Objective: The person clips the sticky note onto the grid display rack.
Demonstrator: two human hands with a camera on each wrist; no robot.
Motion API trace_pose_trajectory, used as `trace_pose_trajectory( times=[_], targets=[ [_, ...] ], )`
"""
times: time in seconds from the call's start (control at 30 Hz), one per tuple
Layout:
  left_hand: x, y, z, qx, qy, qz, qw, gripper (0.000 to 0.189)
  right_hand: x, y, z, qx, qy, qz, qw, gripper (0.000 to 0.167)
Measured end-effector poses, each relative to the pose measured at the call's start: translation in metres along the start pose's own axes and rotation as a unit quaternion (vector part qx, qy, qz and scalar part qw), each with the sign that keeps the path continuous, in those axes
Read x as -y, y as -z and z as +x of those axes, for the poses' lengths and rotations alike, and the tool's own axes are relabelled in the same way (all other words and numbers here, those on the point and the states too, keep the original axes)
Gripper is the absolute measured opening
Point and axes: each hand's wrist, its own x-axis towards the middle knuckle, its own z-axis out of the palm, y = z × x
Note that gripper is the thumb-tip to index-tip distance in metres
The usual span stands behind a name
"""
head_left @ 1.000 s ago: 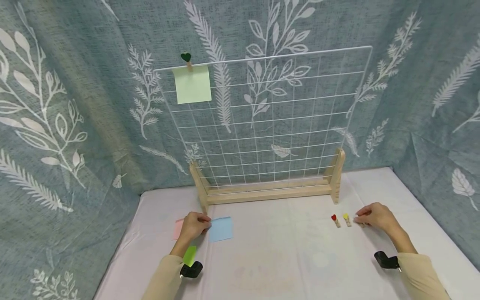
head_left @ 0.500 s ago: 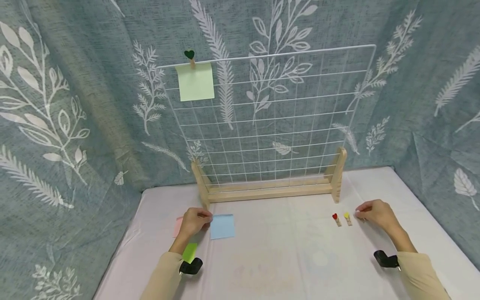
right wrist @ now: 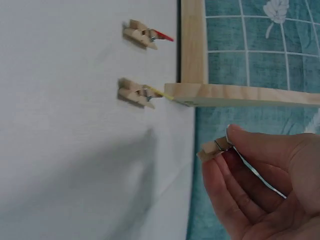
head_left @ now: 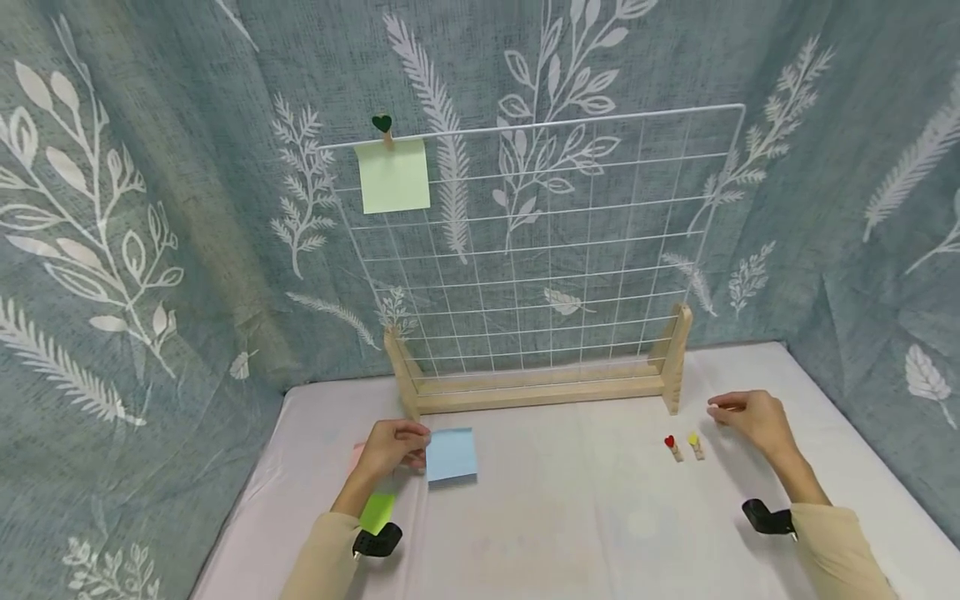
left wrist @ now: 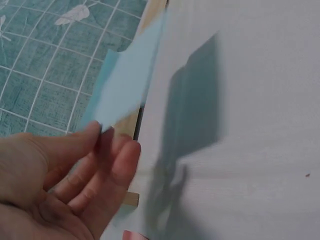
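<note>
My left hand (head_left: 392,450) pinches a blue sticky note (head_left: 452,456) by its left edge. In the left wrist view the blue note (left wrist: 131,75) hangs above the white cloth and casts a shadow on it. My right hand (head_left: 756,418) holds a small wooden clothespin (right wrist: 216,148) between thumb and fingers, raised off the table. Two more clothespins lie beside that hand: one with a red heart (head_left: 672,447), one with a yellow top (head_left: 697,446). A pink sticky note (head_left: 357,455) lies partly hidden behind my left hand, and a bright green note (head_left: 377,512) sits under the left forearm.
A white wire grid (head_left: 551,242) stands in a wooden base (head_left: 540,393) at the back of the table. On its top left, a dark green heart clothespin (head_left: 382,125) holds a pale green note (head_left: 393,177). Patterned curtains surround the table.
The blue note has come up off the cloth in my left hand and shifted slightly right. My right hand has lifted its clothespin from beside the other two.
</note>
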Motion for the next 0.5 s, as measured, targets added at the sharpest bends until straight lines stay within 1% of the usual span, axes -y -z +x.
trace_pose_trajectory(
  times=[0.07,0.13,0.33,0.4,0.5],
  targets=[
    [0.0,0.0,-0.001,0.006,-0.007,-0.011,0.9999,0.018,0.004,0.0,0.001,-0.004,0.003,0.003,1.0,0.023],
    [0.0,0.0,-0.001,0.004,-0.014,-0.018,0.9997,0.019,0.008,-0.001,0.002,-0.011,0.006,0.008,0.9999,0.022],
    [-0.005,0.0,0.002,-0.012,-0.038,-0.028,0.9988,0.02,0.024,0.003,0.008,-0.038,0.013,0.024,0.9989,0.021],
    [-0.008,0.0,0.004,-0.016,-0.041,-0.027,0.9987,0.019,0.03,0.005,0.01,-0.044,0.024,0.03,0.9983,0.021],
    [-0.013,0.001,0.006,-0.023,-0.035,-0.017,0.999,0.017,0.039,0.008,0.015,-0.05,0.041,0.04,0.9971,0.021]
  ],
)
